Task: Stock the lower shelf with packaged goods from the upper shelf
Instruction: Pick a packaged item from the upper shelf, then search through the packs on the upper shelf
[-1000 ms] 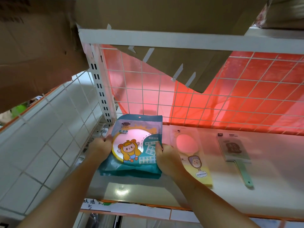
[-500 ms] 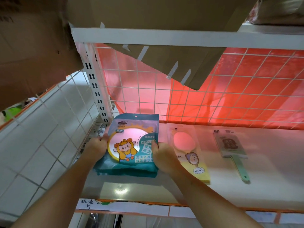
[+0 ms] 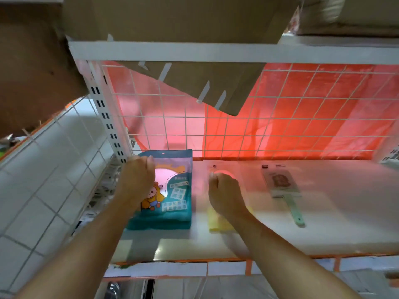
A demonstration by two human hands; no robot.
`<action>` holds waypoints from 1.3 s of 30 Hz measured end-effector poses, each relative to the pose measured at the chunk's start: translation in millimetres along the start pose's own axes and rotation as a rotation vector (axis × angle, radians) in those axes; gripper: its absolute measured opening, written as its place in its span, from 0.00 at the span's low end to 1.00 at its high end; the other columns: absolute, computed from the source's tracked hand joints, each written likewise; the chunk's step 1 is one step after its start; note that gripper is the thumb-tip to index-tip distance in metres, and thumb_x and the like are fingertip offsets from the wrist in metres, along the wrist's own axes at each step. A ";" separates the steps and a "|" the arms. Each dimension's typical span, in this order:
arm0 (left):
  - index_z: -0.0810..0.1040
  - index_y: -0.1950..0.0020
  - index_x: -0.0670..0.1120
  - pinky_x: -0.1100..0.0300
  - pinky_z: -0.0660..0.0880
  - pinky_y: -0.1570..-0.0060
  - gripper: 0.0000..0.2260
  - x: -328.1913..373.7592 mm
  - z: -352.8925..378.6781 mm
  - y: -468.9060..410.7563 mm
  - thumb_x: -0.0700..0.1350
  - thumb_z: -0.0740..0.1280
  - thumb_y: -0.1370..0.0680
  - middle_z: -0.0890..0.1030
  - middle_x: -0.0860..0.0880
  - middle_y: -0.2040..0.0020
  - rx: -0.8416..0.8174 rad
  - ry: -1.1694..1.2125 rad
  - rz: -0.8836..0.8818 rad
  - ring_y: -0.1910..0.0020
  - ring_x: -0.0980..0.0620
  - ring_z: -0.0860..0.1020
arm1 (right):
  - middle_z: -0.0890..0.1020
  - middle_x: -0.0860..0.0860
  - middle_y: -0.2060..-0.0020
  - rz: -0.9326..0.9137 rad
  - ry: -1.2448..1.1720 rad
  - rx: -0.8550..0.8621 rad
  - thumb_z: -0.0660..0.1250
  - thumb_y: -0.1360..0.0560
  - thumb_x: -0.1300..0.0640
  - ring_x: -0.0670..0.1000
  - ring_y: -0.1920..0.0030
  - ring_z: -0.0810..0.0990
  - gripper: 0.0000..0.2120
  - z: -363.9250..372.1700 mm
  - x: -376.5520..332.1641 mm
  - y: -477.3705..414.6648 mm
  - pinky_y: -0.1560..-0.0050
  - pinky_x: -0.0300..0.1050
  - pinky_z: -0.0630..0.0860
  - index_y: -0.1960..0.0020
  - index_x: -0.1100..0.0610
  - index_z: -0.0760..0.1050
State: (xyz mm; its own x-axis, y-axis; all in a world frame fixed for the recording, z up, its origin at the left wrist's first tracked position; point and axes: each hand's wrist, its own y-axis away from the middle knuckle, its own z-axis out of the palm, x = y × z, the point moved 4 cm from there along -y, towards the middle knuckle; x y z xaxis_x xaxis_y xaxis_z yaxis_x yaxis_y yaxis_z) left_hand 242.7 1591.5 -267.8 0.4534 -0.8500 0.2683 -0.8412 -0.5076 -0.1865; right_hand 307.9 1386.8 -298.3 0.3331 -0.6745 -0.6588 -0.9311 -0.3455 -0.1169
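Head cam looking up under the racking. Biggest thing is the brown cardboard box sitting on the upper shelf, filling the top of the frame. One cardboard flap droops down through the middle and hides part of the back.

Behind it is a white wire grid with a red sheet glowing through it. Below that, the white lower shelf runs across the centre and right. A white tiled wall takes the left side, and a slotted post stands at the shelf's left back corner.

On the lower shelf, left of centre, a teal pack with a cartoon kid lies flat, on top of what looks like more of the same. Just right of it is a clear-and-yellow pack, mostly covered. Well to the right sits a green-handled paddle pack.

The left hand is on the teal pack's upper left, fingers curled. The right hand is curled over the yellow pack. Both are blurry, and honestly I can't tell if either is actually gripping.
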 end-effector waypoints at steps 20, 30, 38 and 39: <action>0.70 0.63 0.48 0.54 0.67 0.63 0.14 338.4 28.9 90.1 0.52 0.57 0.20 0.80 0.43 0.59 0.036 0.153 0.620 0.56 0.39 0.78 | 0.70 0.50 0.69 0.129 0.099 0.405 0.55 0.18 0.57 0.53 0.65 0.69 0.19 -262.2 156.9 94.9 0.61 0.44 0.60 0.68 0.52 0.61; 0.63 0.69 0.47 0.57 0.64 0.68 0.18 464.6 10.6 158.1 0.51 0.60 0.21 0.79 0.40 0.67 0.094 0.267 0.655 0.64 0.35 0.78 | 0.67 0.46 0.72 0.076 0.120 0.540 0.55 0.18 0.54 0.46 0.71 0.68 0.21 -380.9 214.9 147.3 0.65 0.41 0.63 0.69 0.50 0.60; 0.60 0.71 0.48 0.56 0.61 0.66 0.20 561.4 -11.9 179.7 0.53 0.58 0.21 0.76 0.44 0.66 0.157 0.261 0.736 0.61 0.38 0.76 | 0.61 0.45 0.77 -0.046 0.076 0.761 0.60 0.20 0.60 0.44 0.76 0.61 0.23 -466.1 238.5 163.5 0.72 0.40 0.56 0.71 0.49 0.56; 0.61 0.71 0.48 0.56 0.61 0.65 0.20 572.4 -16.1 179.6 0.53 0.58 0.21 0.75 0.44 0.66 0.160 0.268 0.743 0.61 0.38 0.75 | 0.61 0.45 0.77 -0.064 0.078 0.781 0.59 0.20 0.60 0.44 0.76 0.61 0.23 -476.4 240.2 162.9 0.72 0.40 0.56 0.71 0.49 0.56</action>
State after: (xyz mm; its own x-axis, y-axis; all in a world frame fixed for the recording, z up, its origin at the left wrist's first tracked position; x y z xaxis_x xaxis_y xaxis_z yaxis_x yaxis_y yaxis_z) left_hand 346.4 1016.1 -132.4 -0.3118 -0.9207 0.2349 -0.8333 0.1462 -0.5332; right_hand 307.1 857.7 -121.5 0.3724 -0.7227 -0.5822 -0.7351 0.1532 -0.6604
